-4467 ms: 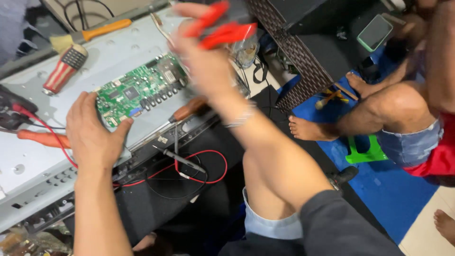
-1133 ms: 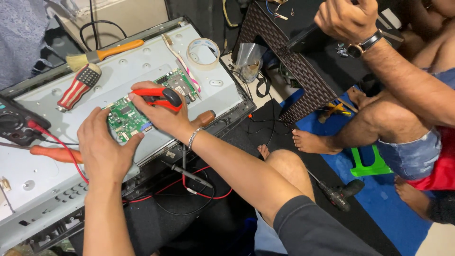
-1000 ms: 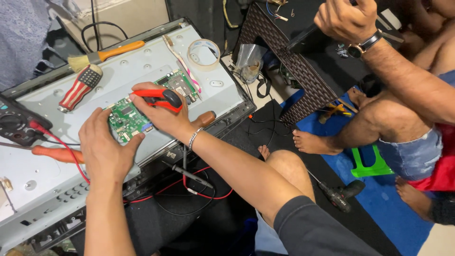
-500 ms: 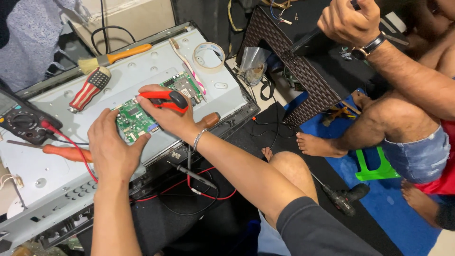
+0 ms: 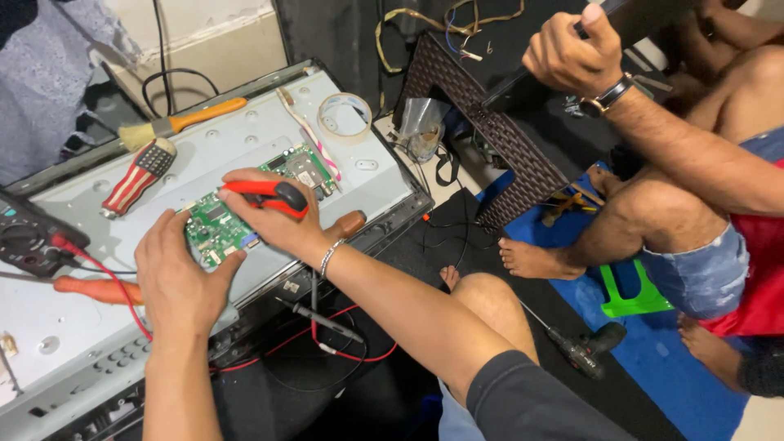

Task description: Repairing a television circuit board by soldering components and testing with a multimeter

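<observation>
My right hand grips red-and-black pliers and holds them over a green circuit board mounted on the grey metal back panel of a flat screen. My left hand rests on the panel at the board's lower left edge, fingers spread and touching the board. A brown-handled tool lies just right of my right wrist.
A multimeter with red lead, an orange-handled screwdriver, a red striped screwdriver, a brush and a tape roll lie on the panel. Another person sits at right, hand raised on a dark object. A drill lies on the floor.
The camera has shifted, so the scene sits slightly lower and more to the right. Earlier my right hand held the pliers in the air; now they are down at the board.
</observation>
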